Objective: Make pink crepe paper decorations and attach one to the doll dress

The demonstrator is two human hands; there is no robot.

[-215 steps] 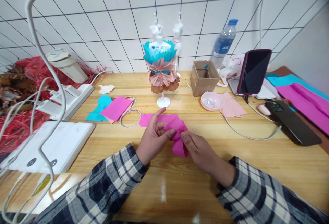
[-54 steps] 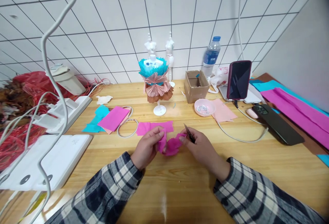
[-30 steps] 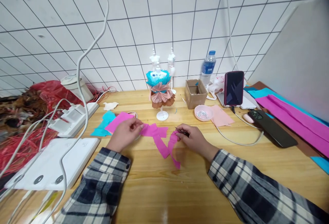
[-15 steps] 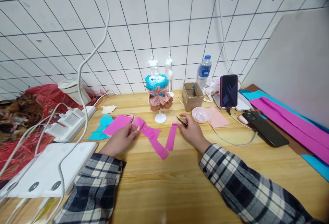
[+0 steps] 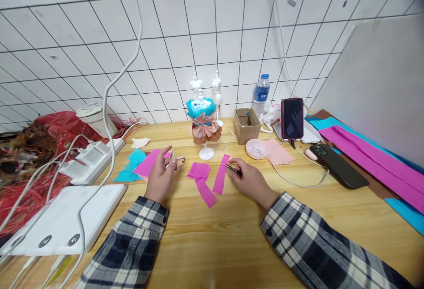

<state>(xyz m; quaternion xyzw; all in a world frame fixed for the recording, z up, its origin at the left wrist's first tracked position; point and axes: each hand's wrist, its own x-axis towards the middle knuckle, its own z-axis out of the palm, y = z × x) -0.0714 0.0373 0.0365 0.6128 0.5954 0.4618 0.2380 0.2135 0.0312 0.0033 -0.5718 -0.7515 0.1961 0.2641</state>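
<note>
My right hand (image 5: 250, 178) is closed round dark tweezers (image 5: 234, 170), whose tips lie over a narrow magenta crepe-paper strip (image 5: 220, 180). To its left, another magenta piece (image 5: 203, 187) lies folded across itself on the table. My left hand (image 5: 161, 176) is partly curled round pale looped handles (image 5: 180, 163), which look like those of scissors; any blades are hidden. Beneath and behind that hand lie a magenta sheet (image 5: 147, 163) and turquoise paper (image 5: 130, 167). Beyond the strips stands a small white dress form (image 5: 206, 153) wearing turquoise, dusty-pink and brown ruffles.
Behind are two bare white dress forms (image 5: 216, 86), a cardboard box (image 5: 247, 126) and a water bottle (image 5: 261, 90). A pink dish of beads (image 5: 257, 149), a propped phone (image 5: 292, 119) and another phone (image 5: 341, 165) are at right. Cables and a power strip (image 5: 89, 161) lie left.
My left hand has let go of the magenta piece, which now lies folded over, and has moved to the looped handles. The tweezers' tips have come down over the narrow strip.
</note>
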